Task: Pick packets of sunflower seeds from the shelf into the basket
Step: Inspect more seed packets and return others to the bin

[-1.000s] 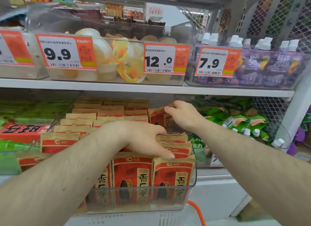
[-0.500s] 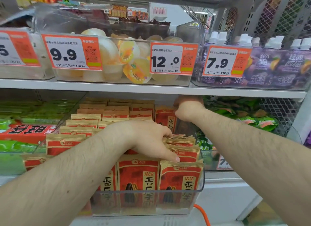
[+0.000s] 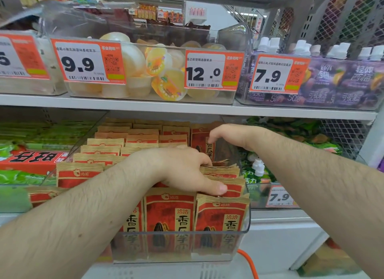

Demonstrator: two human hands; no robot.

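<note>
1. The clear plastic bin (image 3: 246,226) on the lower shelf holds rows of red and tan paper sunflower seed packets (image 3: 170,218), standing upright.
2. The left hand (image 3: 182,170) lies palm-down on the packet tops near the bin's front right corner, thumb stretched forward touching a packet edge; its fingers dip behind the packets, so their grip cannot be told.
3. The right hand (image 3: 228,135) reaches toward the back of the bin, wrist bent, fingers curled downward beside a rear upright packet (image 3: 200,141); whether it pinches that packet cannot be told.
4. Above the bin, orange price tags (image 3: 89,62) read 9.9, 12.0 and 7.9.
</note>
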